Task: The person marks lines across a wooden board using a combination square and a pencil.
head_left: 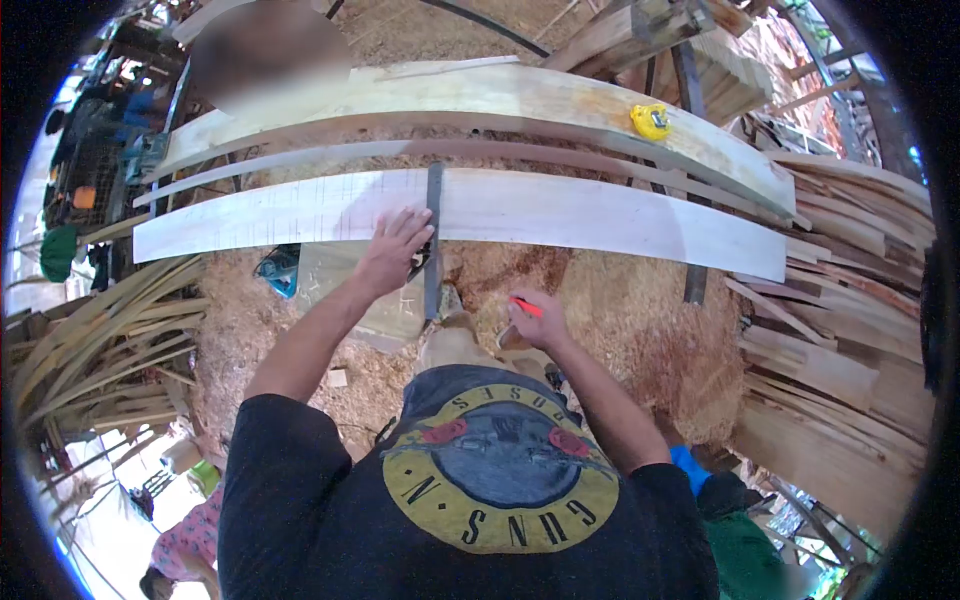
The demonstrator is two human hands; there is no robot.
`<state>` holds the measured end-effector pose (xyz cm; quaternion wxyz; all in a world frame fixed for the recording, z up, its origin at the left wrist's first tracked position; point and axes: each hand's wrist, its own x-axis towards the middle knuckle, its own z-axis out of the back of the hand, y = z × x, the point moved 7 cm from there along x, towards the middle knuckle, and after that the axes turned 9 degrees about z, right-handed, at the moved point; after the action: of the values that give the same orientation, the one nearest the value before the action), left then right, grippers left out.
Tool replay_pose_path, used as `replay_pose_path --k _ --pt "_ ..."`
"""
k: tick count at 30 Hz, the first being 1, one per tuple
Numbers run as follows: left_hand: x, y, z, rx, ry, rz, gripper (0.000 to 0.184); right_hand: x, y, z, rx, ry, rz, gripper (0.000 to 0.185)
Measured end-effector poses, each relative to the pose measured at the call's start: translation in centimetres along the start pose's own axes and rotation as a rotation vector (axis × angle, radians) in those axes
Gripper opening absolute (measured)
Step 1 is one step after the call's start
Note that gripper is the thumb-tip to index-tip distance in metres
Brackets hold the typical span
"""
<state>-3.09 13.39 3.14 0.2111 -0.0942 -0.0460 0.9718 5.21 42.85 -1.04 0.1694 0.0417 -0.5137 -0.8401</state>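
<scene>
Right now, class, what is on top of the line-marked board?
The left hand and a dark straightedge lie on the line-marked board, with thin lines visible to the left. The surface beneath both is covered; any marks there cannot be seen.

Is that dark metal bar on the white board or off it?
On: the dark bar lies across the white board, its near end sticking out.

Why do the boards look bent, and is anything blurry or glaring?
In the head view, lens distortion likely bows the white board; in that view, a patch at upper left is heavily blurred, the lower-left background glares white, and shade dims the board beside the left hand.
</scene>
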Motion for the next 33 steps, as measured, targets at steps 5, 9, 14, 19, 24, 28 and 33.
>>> replay_pose_path --k 5,9,14,19,24,28,33 --pt "-0.4 0.2 -1.0 -0.012 -0.123 -0.016 0.065 -3.5 -2.5 1.0 0.039 0.118 -0.199 0.023" --pt "-0.6 0.6 -1.9 0.061 -0.238 -0.064 0.063 -5.3 -2.9 2.1 0.012 -0.049 -0.120 0.023" --pt "-0.6 0.8 -1.0 0.005 -0.396 -0.183 0.061 -7.8 -3.4 1.7 0.086 -0.188 -0.261 0.021" --pt "-2.2 1.2 4.5 -0.276 -0.437 -0.146 0.060 -8.8 -1.5 0.5 0.086 -0.207 -0.325 0.019" --pt "-5.2 1.7 13.9 -0.778 -0.429 0.134 0.040 -9.1 -0.2 -1.2 0.120 -0.266 -0.358 0.018" --pt "-4.4 4.1 9.7 -0.894 -0.192 0.243 0.024 -9.5 -0.4 -3.0 0.055 -0.291 -0.360 0.018" --pt "-2.4 4.6 3.2 -0.703 -0.298 0.034 0.023 -9.8 0.5 -4.5 0.063 -0.294 -0.379 0.018"
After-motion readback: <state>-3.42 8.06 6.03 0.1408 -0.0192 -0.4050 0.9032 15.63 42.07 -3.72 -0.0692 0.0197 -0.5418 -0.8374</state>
